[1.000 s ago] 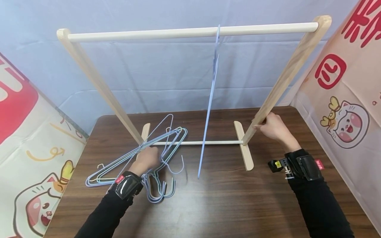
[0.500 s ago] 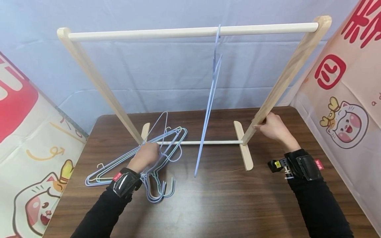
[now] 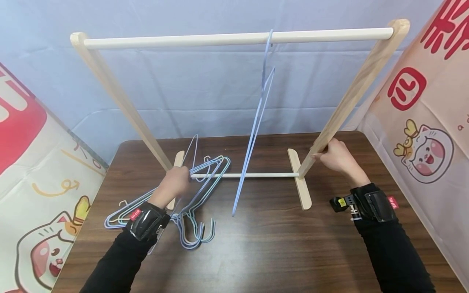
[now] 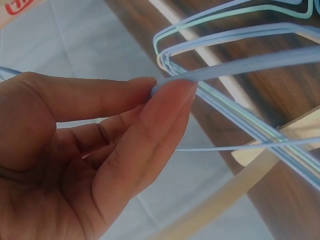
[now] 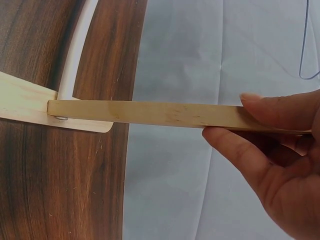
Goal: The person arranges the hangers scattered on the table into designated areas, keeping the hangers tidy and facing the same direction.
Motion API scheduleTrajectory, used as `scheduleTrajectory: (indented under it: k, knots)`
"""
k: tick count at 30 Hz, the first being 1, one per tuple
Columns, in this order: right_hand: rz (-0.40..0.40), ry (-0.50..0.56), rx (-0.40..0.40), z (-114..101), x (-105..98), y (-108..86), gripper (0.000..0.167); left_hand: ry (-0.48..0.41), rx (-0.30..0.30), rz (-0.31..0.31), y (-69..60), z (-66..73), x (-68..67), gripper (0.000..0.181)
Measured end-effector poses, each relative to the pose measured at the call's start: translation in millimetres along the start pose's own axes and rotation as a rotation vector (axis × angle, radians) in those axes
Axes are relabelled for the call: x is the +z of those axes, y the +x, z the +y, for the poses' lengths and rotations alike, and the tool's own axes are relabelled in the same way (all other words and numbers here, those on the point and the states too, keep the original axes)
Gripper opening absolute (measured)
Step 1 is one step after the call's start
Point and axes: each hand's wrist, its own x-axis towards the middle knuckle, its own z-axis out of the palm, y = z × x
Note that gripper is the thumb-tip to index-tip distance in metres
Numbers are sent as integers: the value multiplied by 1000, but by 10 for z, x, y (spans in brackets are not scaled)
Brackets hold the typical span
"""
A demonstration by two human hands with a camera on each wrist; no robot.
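My left hand (image 3: 175, 183) pinches a blue clothes hanger (image 4: 260, 64) between thumb and fingers, lifted over the pile. Below it, several blue, mint and cream hangers (image 3: 209, 191) lie heaped on the table, hooks toward me. My right hand (image 3: 337, 156) grips the right upright (image 3: 353, 95) of a wooden rack low down; the right wrist view shows thumb and fingers on either side of that post (image 5: 160, 113). One blue hanger (image 3: 253, 134) hangs from the rack's white top rod (image 3: 176, 40), seen nearly edge-on.
The rack's left upright (image 3: 121, 97) rises behind the pile. A thin lower rod (image 3: 264, 175) joins its two feet, the right one (image 3: 300, 179) flat on the brown table (image 3: 264, 252). Printed cloth panels stand at both sides, and a pale blue cloth (image 3: 220, 89) hangs behind.
My left hand has moved left and slightly up with the pinched hanger, away from the pile's middle. The hanging hanger has swung, its lower end shifting left. My right hand stays put.
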Motion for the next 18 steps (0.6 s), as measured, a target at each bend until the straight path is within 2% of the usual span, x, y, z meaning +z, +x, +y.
scheduleTrajectory:
  k: [4,9,18]
  knots:
    - [4,-6,-7,4,-1,1,34,-14,-14,-25,-8,4,-59,27]
    - [4,-1,-9,6,8,3,34,-16,-14,-25,-11,-16,-113,17]
    - [7,3,-11,-1,3,-5,34,-40,-35,-26,-11,-3,-222,16]
